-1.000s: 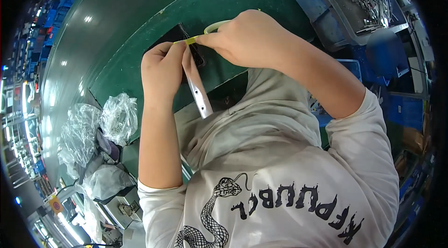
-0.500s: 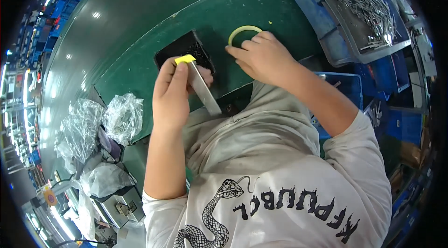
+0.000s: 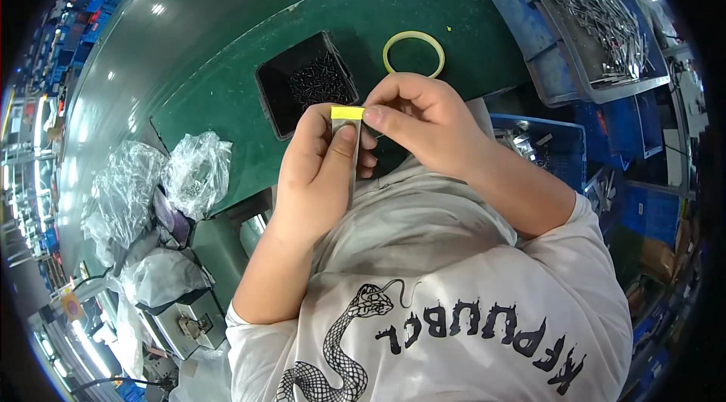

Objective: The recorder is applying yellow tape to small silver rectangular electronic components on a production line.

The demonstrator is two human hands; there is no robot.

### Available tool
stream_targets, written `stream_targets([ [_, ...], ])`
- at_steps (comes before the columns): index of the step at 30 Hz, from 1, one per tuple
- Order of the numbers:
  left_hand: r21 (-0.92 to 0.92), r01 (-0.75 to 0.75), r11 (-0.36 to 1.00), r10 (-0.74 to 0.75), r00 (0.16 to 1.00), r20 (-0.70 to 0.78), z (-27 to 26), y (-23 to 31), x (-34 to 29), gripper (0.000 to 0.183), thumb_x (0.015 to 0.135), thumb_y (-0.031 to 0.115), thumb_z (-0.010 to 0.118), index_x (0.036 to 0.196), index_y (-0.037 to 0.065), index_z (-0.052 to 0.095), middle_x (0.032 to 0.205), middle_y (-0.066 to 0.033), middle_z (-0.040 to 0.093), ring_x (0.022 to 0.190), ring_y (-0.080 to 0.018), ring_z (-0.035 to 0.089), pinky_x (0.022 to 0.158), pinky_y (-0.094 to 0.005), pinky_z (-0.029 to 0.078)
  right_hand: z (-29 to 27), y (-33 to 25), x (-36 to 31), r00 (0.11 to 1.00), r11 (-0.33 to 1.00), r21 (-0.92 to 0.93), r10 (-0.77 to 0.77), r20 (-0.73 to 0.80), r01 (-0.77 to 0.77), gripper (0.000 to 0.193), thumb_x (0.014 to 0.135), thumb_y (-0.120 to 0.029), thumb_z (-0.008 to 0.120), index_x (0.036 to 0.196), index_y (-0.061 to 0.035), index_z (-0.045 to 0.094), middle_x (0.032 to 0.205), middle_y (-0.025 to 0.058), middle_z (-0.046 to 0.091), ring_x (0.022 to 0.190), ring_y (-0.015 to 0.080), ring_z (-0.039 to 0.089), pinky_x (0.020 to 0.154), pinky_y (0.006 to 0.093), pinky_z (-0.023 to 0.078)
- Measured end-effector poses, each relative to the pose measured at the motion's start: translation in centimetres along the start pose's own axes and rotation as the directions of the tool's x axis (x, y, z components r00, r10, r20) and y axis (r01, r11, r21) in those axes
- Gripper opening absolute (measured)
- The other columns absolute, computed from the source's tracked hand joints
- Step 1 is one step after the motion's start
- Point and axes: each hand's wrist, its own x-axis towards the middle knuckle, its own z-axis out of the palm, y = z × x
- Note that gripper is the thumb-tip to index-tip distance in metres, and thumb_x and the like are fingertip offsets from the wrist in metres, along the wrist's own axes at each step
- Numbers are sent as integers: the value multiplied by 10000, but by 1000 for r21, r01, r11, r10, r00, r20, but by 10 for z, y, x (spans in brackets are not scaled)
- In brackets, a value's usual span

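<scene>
Upright in my left hand is a flat metal strip, gripped between thumb and fingers. Yellow tape lies across the strip's top end. The thumb and bent fingers of my right hand pinch at the tape's right edge; the fingertips behind are partly hidden. Just beyond my hands, a pale yellow tape roll lies flat on the green work surface. Left of the roll sits a black bin holding many small black screw-like pieces.
At the upper right a grey bin holds many thin metal rods. A blue crate stands below it. Crumpled clear plastic bags lie at the left edge of the green table, above a metal box.
My right hand has left the tape roll and come to the tape on the strip. My left hand has moved right and turned the strip upright. The black bin is now less covered.
</scene>
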Motion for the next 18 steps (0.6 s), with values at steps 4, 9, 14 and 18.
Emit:
stream_targets([
  [4,-19,-25,1000,26,1000,7,3,1,-7,176,1022,47,435,1193,4,447,892,-63,592,713,-96,571,605,-234,493,-2,1,0,997,993,93,74,17,-75,111,955,-121,639,983,-16,617,838,2,605,781,87,566,715,242,470],
  [9,-71,-32,997,39,994,102,1,-1,-14,295,1016,51,441,1300,4,375,825,-68,564,606,-95,525,523,-232,451,-11,19,2,989,980,168,86,117,-105,120,919,-142,688,940,-40,628,863,6,621,836,90,596,718,246,482],
  [14,-260,3,966,108,906,410,1,-5,-10,487,1031,113,425,1457,-19,231,793,-67,538,515,-91,475,453,-222,411,-9,28,0,985,958,272,45,164,-89,267,783,-141,822,938,-32,635,849,0,619,817,75,589,703,231,472],
  [18,-310,238,921,-28,832,554,4,0,-14,613,1016,178,451,1493,-68,154,821,-85,513,541,-123,492,432,-224,410,-17,14,-3,983,981,-188,81,166,-49,411,590,-112,896,900,-28,639,812,0,613,729,84,565,625,246,449],
])
